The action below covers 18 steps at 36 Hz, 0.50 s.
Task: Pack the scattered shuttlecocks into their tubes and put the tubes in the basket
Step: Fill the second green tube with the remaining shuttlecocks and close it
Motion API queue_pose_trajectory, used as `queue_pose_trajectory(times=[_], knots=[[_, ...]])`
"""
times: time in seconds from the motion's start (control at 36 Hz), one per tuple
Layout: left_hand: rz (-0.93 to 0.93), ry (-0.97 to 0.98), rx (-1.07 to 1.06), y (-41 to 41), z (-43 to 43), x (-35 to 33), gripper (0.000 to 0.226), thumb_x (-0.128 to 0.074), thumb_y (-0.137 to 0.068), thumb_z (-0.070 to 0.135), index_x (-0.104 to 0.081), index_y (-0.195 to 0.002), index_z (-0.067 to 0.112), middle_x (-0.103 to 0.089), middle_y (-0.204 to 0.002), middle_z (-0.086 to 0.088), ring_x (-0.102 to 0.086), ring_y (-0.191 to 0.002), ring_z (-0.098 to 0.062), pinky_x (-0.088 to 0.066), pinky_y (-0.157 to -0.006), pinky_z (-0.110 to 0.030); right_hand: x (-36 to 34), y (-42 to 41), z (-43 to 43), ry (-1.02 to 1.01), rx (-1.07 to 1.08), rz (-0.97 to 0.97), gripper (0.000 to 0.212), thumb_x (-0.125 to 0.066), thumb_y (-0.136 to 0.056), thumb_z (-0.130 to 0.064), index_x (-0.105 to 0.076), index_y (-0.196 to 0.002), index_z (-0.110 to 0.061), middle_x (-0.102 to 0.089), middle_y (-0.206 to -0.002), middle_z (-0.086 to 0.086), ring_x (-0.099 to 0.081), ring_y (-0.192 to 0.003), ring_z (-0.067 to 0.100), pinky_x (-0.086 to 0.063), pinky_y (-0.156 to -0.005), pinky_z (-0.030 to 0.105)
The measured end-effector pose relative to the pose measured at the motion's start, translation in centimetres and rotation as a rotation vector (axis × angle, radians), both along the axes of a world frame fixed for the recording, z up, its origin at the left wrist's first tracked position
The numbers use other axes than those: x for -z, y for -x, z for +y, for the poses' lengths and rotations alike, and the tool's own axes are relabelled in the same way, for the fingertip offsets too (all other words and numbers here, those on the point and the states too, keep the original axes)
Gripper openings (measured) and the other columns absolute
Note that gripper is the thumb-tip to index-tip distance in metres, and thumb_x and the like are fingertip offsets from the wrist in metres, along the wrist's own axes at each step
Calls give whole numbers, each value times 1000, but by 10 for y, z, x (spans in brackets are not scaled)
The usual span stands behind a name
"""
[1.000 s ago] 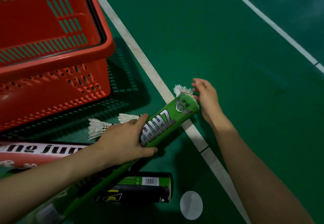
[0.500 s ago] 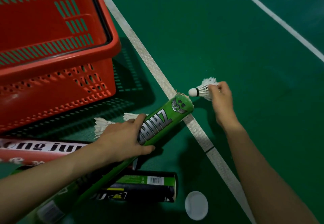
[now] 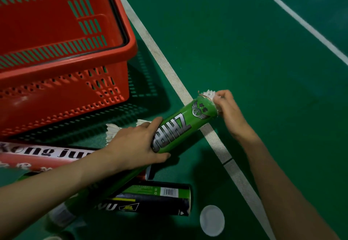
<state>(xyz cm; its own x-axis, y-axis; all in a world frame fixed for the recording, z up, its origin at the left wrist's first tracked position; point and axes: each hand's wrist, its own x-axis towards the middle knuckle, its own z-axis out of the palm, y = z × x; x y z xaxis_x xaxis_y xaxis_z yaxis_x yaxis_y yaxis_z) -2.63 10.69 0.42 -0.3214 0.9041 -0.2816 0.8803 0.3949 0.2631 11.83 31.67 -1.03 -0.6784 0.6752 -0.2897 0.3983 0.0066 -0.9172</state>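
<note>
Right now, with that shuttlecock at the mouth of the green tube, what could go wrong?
The shuttlecock feathers splay at the rim of the green tube; the right hand pushing could crush them. The left hand lies close to loose shuttlecocks on the floor and might flatten them.

One view only: head cam, wide-angle, worn by person, faces fwd and steeply down at court floor [image 3: 244,61]. Close range; forearms [image 3: 276,183] enter from bottom edge, basket [image 3: 131,48] upper left.
</note>
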Motion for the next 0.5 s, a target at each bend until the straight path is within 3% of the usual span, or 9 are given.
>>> queue_pose_trajectory(times=[0.06, 0.11, 0.22, 0.33, 0.39, 0.5], knots=[[-4, -9, -12, 0, 0, 0, 92, -54, -70, 76, -15, -140, 32, -57, -123, 2, -60, -103, -25, -42, -74, -31, -1, 4, -4, 23, 26, 19, 52, -34, -87, -57, -41, -131, -29, -47, -136, 0, -44, -121, 14, -36, -101, 34], [5, -17, -20, 1, -2, -1, 90, -53, -69, 76, -18, -139, 32, -59, -119, 3, -60, -102, -24, -38, -69, -30, -1, 6, -9, 100, 10, 30, 70, -30, -79, -76, -35, -140, -41, -31, -153, -3, -30, -138, 13, -22, -114, 40], [-9, -18, -34, 2, -11, -5, 83, -55, -68, 75, -26, -132, 32, -62, -110, 3, -61, -96, -25, -40, -69, -32, -5, 11, -25, 158, -143, -24, 87, -34, -69, -88, -39, -140, -39, -37, -149, -7, -34, -136, 9, -19, -118, 42], [-29, 3, -55, 7, -23, -5, 82, -58, -69, 71, -24, -132, 32, -60, -109, 4, -61, -92, -26, -43, -70, -32, -9, 16, -40, 310, -118, 48, 75, -26, -78, -74, -36, -141, -35, -35, -151, -5, -32, -136, 7, -15, -116, 33], [-52, 45, -65, 12, -29, -5, 80, -60, -65, 69, -25, -127, 33, -60, -107, 3, -60, -90, -27, -47, -72, -33, -4, 20, -50, 364, -86, 79, 72, -26, -80, -71, -39, -140, -32, -36, -150, -5, -31, -138, 8, -15, -118, 35], [-139, 132, -69, 17, -36, -5, 75, -63, -57, 68, -29, -113, 32, -58, -99, 0, -57, -84, -26, -50, -76, -38, 10, 25, -63, 428, 64, 130, 55, -30, -88, -59, -59, -119, -24, -61, -127, 1, -55, -120, 12, -32, -112, 40]])
